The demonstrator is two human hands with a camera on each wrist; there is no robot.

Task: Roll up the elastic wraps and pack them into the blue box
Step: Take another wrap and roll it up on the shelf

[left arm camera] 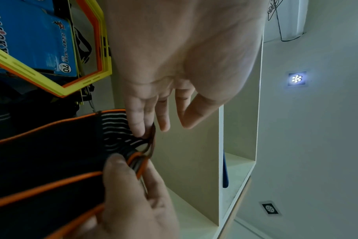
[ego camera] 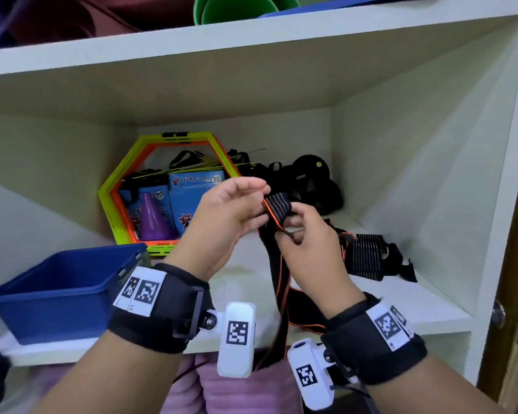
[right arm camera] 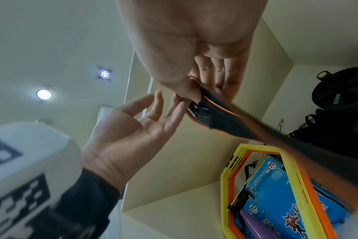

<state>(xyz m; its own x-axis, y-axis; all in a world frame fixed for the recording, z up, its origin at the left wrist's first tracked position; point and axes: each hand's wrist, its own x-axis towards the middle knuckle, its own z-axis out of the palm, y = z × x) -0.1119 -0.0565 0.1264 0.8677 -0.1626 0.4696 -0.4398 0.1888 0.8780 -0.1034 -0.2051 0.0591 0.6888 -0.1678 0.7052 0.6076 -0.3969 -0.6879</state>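
Note:
A black elastic wrap (ego camera: 278, 203) with orange edges and a grey-striped end is held up over the shelf, its tail hanging past the shelf's front edge. My right hand (ego camera: 308, 243) pinches the folded striped end between thumb and fingers. The left hand (ego camera: 231, 210) has straight fingers, and their tips touch that end while the thumb stays apart. In the left wrist view the left fingertips (left arm camera: 141, 129) meet the wrap (left arm camera: 51, 153) above the right hand (left arm camera: 133, 194). The right wrist view shows the wrap (right arm camera: 221, 119) and the left palm (right arm camera: 129, 129). The blue box (ego camera: 57, 318) stands empty at the shelf's left front.
More striped wraps (ego camera: 368, 258) lie in a heap on the shelf (ego camera: 416, 300) to the right. At the back lean yellow and orange hexagon rings (ego camera: 117, 180), with blue packets (ego camera: 192, 186) and a purple cone (ego camera: 154, 216) inside them. Black gear (ego camera: 311, 180) sits at the back right.

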